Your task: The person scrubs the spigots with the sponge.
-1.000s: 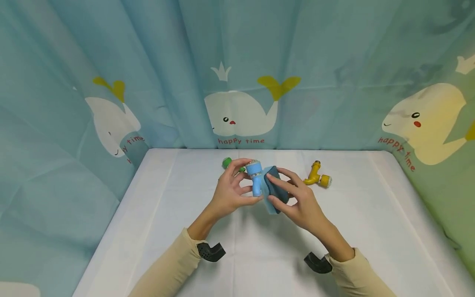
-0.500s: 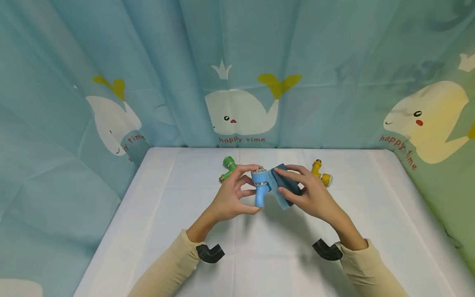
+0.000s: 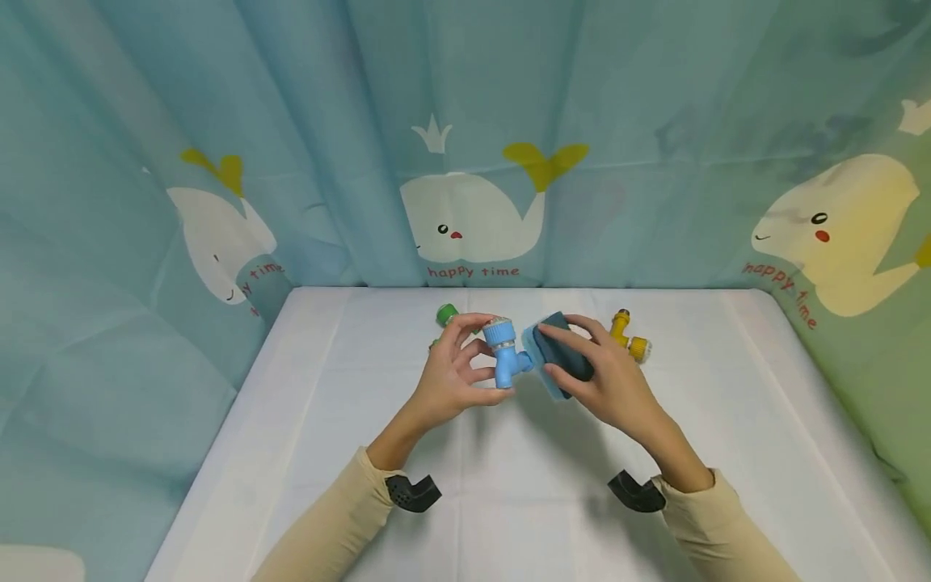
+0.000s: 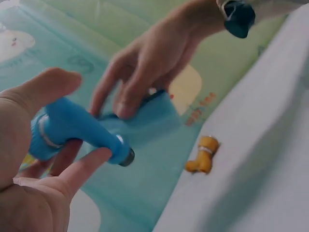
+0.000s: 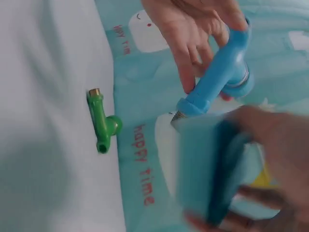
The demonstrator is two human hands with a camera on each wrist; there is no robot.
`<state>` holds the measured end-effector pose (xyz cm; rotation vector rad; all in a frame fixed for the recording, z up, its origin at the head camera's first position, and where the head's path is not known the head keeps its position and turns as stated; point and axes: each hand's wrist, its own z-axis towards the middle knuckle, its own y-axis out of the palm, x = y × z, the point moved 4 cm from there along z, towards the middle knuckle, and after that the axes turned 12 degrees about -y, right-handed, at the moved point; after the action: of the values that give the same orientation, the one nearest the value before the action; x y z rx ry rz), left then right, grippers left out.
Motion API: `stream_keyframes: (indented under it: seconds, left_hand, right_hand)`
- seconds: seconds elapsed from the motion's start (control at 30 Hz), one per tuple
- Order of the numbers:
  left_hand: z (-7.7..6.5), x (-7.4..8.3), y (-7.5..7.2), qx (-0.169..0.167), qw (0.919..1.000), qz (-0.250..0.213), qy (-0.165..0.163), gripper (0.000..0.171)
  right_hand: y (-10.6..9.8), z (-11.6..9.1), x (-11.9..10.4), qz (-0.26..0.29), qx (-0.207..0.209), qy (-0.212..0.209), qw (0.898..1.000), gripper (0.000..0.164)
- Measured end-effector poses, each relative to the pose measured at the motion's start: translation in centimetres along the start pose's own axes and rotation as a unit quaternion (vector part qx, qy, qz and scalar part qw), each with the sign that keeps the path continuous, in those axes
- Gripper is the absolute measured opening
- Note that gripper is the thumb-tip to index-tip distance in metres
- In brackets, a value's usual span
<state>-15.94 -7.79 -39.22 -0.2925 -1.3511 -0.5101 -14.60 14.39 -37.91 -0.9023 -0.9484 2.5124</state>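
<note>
My left hand (image 3: 454, 376) grips a light blue faucet (image 3: 504, 364) above the table, its ribbed knob on top and its threaded end pointing right. Thumb and fingers hold it from the left. My right hand (image 3: 614, 384) pinches a two-layer sponge (image 3: 566, 354), dark blue on one side and pale blue on the other. The pale face of the sponge (image 4: 157, 118) is turned toward the faucet's threaded end (image 5: 177, 117). A small gap seems to lie between them in the left wrist view. The sponge is blurred in the right wrist view.
A green faucet (image 5: 102, 121) lies on the white table (image 3: 349, 388) behind my left hand, partly hidden in the head view. To the right, a yellow faucet (image 3: 636, 347) lies beyond my right hand. A whale-print curtain (image 3: 465, 145) hangs behind the table.
My right hand has moved the sponge to the right, off the faucet's side, baring its threaded end. The faucet dipped slightly, then rose again in my left hand.
</note>
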Motion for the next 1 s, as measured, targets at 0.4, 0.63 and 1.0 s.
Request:
stream_keyframes:
  seconds: [0.4, 0.63, 1.0]
  left_hand:
    - [0.5, -0.3, -0.5, 0.066, 0.9945, -0.072, -0.035, 0.082]
    - [0.3, -0.6, -0.4, 0.084, 0.9925, -0.08, -0.038, 0.079]
    - [0.1, -0.6, -0.3, 0.101, 0.9884, -0.111, -0.023, 0.077]
  right_hand:
    - [1.0, -0.1, -1.8, -0.014, 0.073, -0.127, 0.989, 0.046]
    - [1.7, -0.4, -1.4, -0.049, 0.065, -0.12, 0.989, 0.041]
    - [1.6, -0.7, -0.8, -0.102, 0.071, -0.086, 0.989, 0.059]
